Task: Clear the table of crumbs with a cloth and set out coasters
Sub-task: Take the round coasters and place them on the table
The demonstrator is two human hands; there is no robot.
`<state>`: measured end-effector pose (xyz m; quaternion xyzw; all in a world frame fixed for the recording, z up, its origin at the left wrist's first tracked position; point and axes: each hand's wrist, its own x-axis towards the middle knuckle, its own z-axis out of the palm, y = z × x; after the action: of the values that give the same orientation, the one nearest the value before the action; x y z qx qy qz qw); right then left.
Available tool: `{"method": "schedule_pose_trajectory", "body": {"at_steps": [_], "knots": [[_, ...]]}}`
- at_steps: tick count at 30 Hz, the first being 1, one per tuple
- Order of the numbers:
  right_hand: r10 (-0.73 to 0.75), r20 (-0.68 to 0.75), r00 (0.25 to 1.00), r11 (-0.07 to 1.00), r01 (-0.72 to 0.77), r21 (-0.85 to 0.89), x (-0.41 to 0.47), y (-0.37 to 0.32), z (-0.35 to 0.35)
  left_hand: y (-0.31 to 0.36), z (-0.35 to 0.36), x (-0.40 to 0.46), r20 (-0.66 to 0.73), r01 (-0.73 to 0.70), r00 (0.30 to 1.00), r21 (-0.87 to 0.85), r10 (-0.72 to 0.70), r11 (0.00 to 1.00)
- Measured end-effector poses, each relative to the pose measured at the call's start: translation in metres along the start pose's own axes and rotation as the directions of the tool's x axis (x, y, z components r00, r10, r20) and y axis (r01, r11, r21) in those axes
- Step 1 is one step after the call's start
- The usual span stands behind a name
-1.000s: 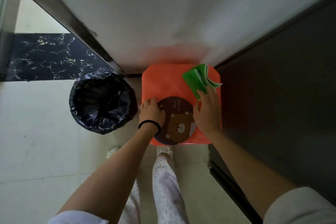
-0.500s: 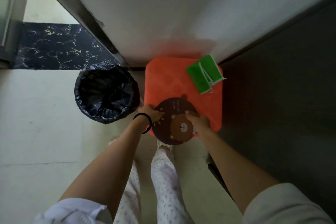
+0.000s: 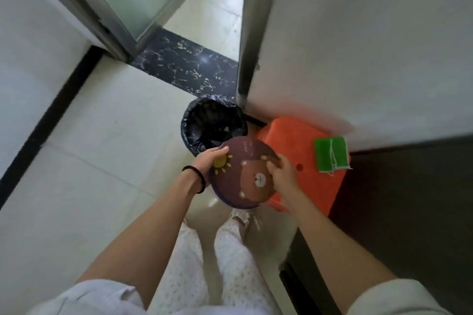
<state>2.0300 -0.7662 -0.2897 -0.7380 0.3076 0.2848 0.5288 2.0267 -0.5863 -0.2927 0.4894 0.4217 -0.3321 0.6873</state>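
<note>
Fingers of left hand (image 3: 207,161) and right hand (image 3: 281,172) curled round opposite rims of round bear coaster (image 3: 245,174), held clear of orange table (image 3: 294,140), near bin (image 3: 213,126). Green cloth (image 3: 331,155) left at table's far right corner. Step judged: setting out coasters. Next: probably level placement on table.

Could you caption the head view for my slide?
Both hands hold a bear coaster between bin and stool.

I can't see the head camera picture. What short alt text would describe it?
Seen from above, a person's left hand and right hand hold a round brown coaster with a cartoon bear, between a black-lined bin and an orange table. A folded green cloth lies on the table's far corner.
</note>
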Motion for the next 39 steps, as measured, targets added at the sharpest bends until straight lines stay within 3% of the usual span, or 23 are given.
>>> {"method": "schedule_pose_trajectory", "body": {"at_steps": [4, 7, 13, 17, 22, 26, 29, 33, 39], "knots": [[-0.133, 0.192, 0.972, 0.982, 0.155, -0.105, -0.048, -0.051, 0.055, 0.009, -0.07, -0.067, 0.037, -0.031, 0.998, -0.249, 0.041, 0.968], [-0.178, 0.357, 0.917, 0.936, 0.27, -0.225, -0.101, -0.069, 0.122, -0.015, -0.145, -0.122, -0.058, -0.114, 0.993, -0.441, 0.098, 0.89], [-0.229, 0.573, 0.787, 0.753, 0.516, -0.408, -0.215, -0.07, 0.253, -0.081, -0.271, -0.218, -0.215, -0.256, 0.965, -0.64, 0.151, 0.724], [-0.286, 0.679, 0.676, 0.603, 0.678, -0.421, -0.281, -0.066, 0.334, -0.11, -0.346, -0.272, -0.364, -0.381, 0.918, -0.706, 0.155, 0.597], [-0.404, 0.728, 0.554, 0.515, 0.795, -0.32, -0.369, -0.044, 0.447, -0.154, -0.443, -0.341, -0.502, -0.508, 0.857, -0.786, 0.116, 0.352], [-0.321, 0.806, 0.497, 0.482, 0.818, -0.313, -0.425, -0.01, 0.522, -0.206, -0.507, -0.377, -0.595, -0.587, 0.803, -0.78, 0.031, 0.218], [-0.202, 0.892, 0.404, 0.362, 0.877, -0.315, -0.459, 0.027, 0.575, -0.265, -0.541, -0.391, -0.635, -0.632, 0.768, -0.772, -0.084, 0.065], [0.025, 0.964, 0.263, 0.173, 0.949, -0.263, -0.501, 0.084, 0.637, -0.343, -0.559, -0.398, -0.663, -0.709, 0.704, -0.679, -0.253, -0.194], [0.277, 0.961, 0.006, 0.027, 1.0, -0.014, -0.58, 0.145, 0.717, -0.414, -0.589, -0.429, -0.61, -0.819, 0.572, -0.457, -0.548, -0.346]]}}
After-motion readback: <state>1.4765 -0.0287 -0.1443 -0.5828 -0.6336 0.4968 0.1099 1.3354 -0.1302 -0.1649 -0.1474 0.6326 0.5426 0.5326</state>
